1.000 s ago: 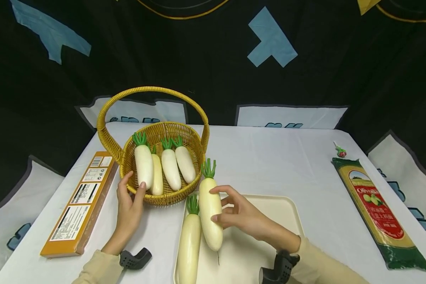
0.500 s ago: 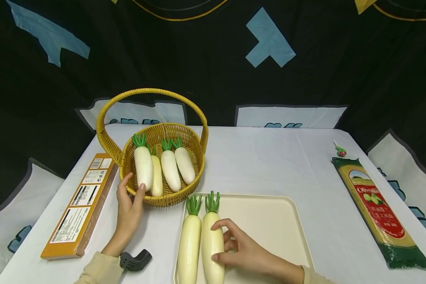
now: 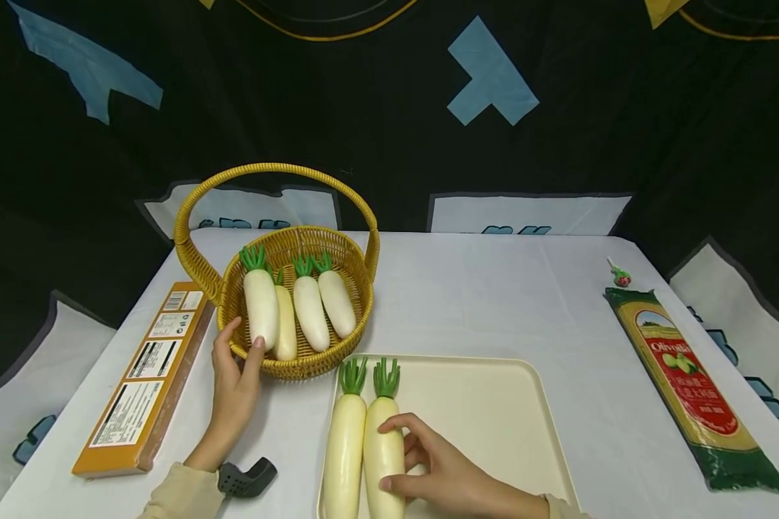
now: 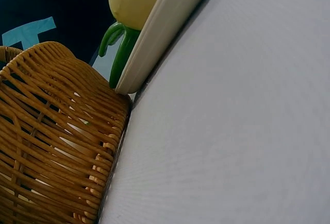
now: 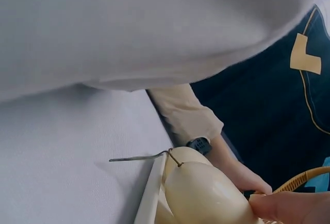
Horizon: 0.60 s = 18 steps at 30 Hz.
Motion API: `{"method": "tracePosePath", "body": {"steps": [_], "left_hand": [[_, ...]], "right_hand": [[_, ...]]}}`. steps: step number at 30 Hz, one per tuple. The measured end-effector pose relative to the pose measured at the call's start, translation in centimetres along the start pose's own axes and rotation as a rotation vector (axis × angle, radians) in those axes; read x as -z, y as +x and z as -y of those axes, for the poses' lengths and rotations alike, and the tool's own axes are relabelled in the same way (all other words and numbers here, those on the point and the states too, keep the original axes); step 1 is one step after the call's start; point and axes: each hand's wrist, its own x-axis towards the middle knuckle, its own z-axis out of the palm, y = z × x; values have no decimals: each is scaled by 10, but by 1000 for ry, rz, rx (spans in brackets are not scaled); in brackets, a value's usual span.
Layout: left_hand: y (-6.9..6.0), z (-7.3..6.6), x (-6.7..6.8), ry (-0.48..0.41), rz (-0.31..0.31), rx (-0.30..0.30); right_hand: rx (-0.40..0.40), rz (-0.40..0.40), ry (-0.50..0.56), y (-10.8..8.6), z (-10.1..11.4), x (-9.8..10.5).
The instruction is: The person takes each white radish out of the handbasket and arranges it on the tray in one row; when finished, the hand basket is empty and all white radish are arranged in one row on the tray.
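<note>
My right hand [image 3: 444,468] holds a pale white radish [image 3: 384,461] with green leaves, lying on a cream tray [image 3: 480,404]. A second white radish [image 3: 344,454] lies right beside it along the tray's left edge. In the right wrist view, the rounded end of the held radish [image 5: 206,195] shows a thin root, with fingertips [image 5: 289,206] against its side. My left hand [image 3: 234,396] grips the near-left rim of a yellow wicker basket [image 3: 311,366]. Inside the basket lie several smaller white radishes [image 3: 310,313]. The left wrist view shows the woven basket side [image 4: 51,136] close up, against the tray corner [image 4: 154,38].
An orange box [image 3: 143,382] with white labels lies left of the basket. At the right lie a green and gold Olivoilà packet [image 3: 694,389] and a small red-and-green item [image 3: 620,276]. White cloth [image 3: 480,288] covers the table; a dark curtain hangs behind.
My right hand has lowered the radish from beside the basket's rim onto the tray, next to the other one. My left hand has stayed on the basket.
</note>
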Motion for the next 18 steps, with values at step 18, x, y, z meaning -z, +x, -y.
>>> {"method": "tracePosePath", "body": {"steps": [18], "left_hand": [[1,4,0,-4,-13,-26]], "right_hand": [[-10,26,-37,-2,2,5]]}}
